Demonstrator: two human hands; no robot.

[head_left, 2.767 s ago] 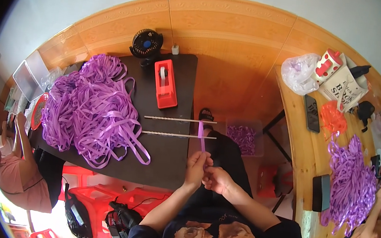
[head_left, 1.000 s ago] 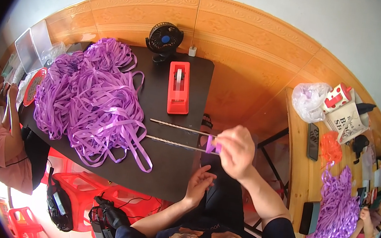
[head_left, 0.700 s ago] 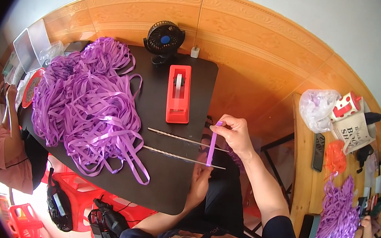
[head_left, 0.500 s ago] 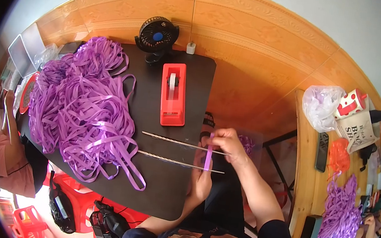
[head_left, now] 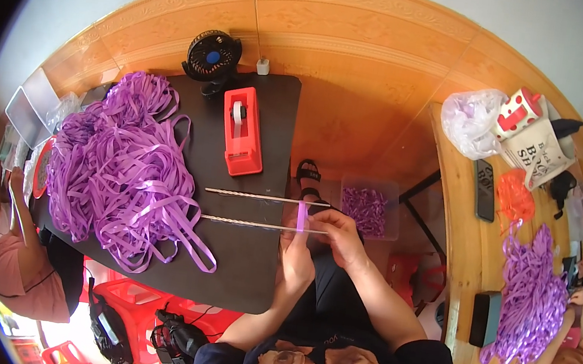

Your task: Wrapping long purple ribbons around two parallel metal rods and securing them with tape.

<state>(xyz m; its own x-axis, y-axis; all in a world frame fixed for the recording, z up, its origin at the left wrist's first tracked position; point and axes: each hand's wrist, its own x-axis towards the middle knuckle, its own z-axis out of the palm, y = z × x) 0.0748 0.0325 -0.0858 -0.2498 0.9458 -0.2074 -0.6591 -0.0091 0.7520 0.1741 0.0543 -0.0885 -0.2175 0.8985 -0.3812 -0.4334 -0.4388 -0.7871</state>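
Black table [head_left: 240,270]: right edge at mid-frame, with a gap beyond it to the wooden table [head_left: 462,276] at right. Rods [head_left: 253,195], two: parallel, at centre, tips past the black edge. Strip [head_left: 302,216], one, purple: across both rods near their tips. Left hand [head_left: 296,263]: thumb at the strip's lower end; whether pinching, cannot tell. Right hand [head_left: 342,241]: fingertips narrow, just right of the strip; grip unclear. Heap [head_left: 122,168], purple ribbon: left.

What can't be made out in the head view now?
All in the head view:
Left hand: finger ends partly hidden behind the purple strip and lower rod.
Right hand: fingers too small to tell if they pinch the strip.
Tabletop under the ribbon heap: covered by it.
Co-worker on the left: partly cut off by the dark rim.
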